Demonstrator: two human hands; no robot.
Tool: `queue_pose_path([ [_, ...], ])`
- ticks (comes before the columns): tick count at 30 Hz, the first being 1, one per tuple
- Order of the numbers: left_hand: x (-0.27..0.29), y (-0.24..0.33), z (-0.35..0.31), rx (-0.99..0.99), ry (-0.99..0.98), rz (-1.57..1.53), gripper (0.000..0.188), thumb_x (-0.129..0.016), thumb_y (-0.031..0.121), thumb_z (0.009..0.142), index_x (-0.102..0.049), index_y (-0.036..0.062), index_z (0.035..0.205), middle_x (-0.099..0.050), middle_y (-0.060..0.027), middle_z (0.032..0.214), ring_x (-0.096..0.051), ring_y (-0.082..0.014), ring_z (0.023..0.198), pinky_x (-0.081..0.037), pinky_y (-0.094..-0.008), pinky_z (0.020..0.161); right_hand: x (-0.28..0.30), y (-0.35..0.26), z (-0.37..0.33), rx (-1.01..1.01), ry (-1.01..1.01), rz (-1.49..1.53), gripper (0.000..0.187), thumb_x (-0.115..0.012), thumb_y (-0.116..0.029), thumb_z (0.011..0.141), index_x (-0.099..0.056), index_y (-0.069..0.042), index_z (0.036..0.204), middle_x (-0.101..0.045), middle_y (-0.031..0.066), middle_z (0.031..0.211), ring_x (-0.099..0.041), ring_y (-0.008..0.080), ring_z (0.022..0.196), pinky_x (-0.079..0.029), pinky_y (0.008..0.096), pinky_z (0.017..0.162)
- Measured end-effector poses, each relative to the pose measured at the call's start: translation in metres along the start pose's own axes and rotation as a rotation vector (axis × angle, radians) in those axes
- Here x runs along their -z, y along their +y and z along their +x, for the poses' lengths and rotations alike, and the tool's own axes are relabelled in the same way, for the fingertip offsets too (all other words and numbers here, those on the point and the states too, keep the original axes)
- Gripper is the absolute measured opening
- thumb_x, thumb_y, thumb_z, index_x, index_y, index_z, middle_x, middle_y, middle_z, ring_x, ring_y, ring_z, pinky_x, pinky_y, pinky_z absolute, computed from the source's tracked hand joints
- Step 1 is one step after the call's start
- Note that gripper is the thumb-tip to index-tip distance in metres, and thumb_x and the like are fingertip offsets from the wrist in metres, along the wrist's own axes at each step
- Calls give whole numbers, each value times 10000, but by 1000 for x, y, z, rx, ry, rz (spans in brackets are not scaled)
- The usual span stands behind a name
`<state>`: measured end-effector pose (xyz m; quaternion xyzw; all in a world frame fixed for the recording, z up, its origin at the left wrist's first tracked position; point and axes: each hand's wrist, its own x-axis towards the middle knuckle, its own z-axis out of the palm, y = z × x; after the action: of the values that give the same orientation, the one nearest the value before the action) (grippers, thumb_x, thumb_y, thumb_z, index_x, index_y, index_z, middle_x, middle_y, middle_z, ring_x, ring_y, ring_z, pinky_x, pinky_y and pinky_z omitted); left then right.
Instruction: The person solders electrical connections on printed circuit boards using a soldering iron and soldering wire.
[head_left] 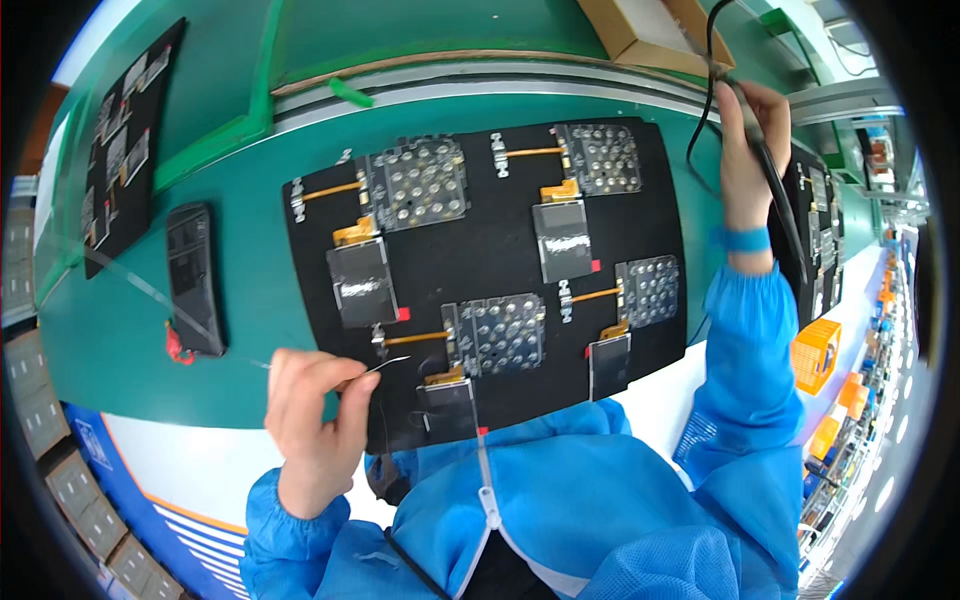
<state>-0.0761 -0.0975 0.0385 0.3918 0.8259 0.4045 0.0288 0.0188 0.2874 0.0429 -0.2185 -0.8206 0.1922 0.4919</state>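
While the left hand [310, 415] pinches tweezers [385, 366] over the black tray [500, 260], the right hand [745, 150] grips a corded tool [770, 170] clear of it

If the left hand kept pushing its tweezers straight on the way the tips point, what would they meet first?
The left hand aims the tweezers right, low over the black mat. First in line looks to be the small connector of the lower-middle flex assembly, though depth is unclear.
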Motion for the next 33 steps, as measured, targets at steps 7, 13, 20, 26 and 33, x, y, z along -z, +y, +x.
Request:
queue_pose_path([
  [7, -7, 7, -6, 32, -31, -110, 187, -643, -101, 686, -568, 7, 819, -540, -92, 731, -493, -209, 618, -396, -280, 526, 11, 17, 27, 91, -271, -115, 224, -652, -213, 814, -593, -19, 908, -613, 53, 860, -541, 102, 813, -414, 226, 746],
  [13, -9, 4, -17, 54, -136, -144, 211, -701, -38, 673, -583, 13, 839, -518, -71, 680, -495, -160, 548, -368, -266, 441, 62, -58, -53, -160, -366, 375, 284, -450, -281, 916, -501, -3, 909, -486, 56, 864, -460, 110, 785, -363, 218, 653],
  [20, -26, 18, -10, 181, -257, -85, 141, -683, 65, 740, -606, 30, 853, -369, -9, 456, -372, -109, 373, -285, -261, 386, 53, -125, -125, -563, -595, 719, 396, -595, -372, 821, -476, 5, 849, -463, 62, 743, -408, 81, 623, -321, 215, 545],
  [26, -22, 9, -3, 194, -374, -121, 78, -651, 3, 752, -576, 12, 773, -323, -23, 444, -320, -101, 375, -241, -265, 389, 30, -135, -144, -811, -565, 954, 281, -542, -285, 866, -468, -15, 884, -453, 35, 697, -361, 37, 477, -285, 174, 421],
  [33, -14, 12, 8, 227, -499, -60, 150, -668, -16, 723, -571, 10, 834, -284, 14, 451, -281, -68, 405, -242, -247, 402, 30, -130, -145, -782, -588, 794, 232, -543, -260, 843, -465, -42, 827, -447, 8, 681, -355, 28, 529, -263, 175, 468],
])
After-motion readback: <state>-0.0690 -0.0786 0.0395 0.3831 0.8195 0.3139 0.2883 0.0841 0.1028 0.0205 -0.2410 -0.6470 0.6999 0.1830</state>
